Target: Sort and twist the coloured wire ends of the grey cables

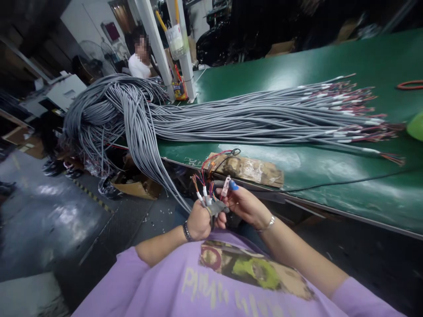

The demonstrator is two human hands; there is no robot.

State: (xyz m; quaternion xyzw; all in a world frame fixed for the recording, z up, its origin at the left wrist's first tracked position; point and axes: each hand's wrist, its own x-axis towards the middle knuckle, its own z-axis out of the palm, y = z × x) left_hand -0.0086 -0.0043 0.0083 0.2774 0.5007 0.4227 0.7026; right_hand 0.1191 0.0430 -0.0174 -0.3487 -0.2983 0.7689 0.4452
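My left hand (pixel 200 221) is closed around several grey cables (pixel 178 199), whose ends stick up above the fist. Those ends have white sleeves (pixel 205 191) and fanned-out coloured wires (pixel 196 181). Grey material lies over the fingers of this hand; whether it is a wrap or a cable cannot be made out. Close beside it, my right hand (pixel 249 206) pinches a small flat pale piece (pixel 226 186) with dark marks, upright between thumb and fingers. Blue tape (pixel 233 185) wraps the thumb tip. Thin red wire shows below the pale piece.
A long bundle of grey cables (pixel 238 121) lies across the green table (pixel 330 176), drooping off its left end. A worn wooden block (pixel 251 169) with a red-and-black lead sits at the near edge. Behind are a white post (pixel 153 44) and a seated person (pixel 139 64).
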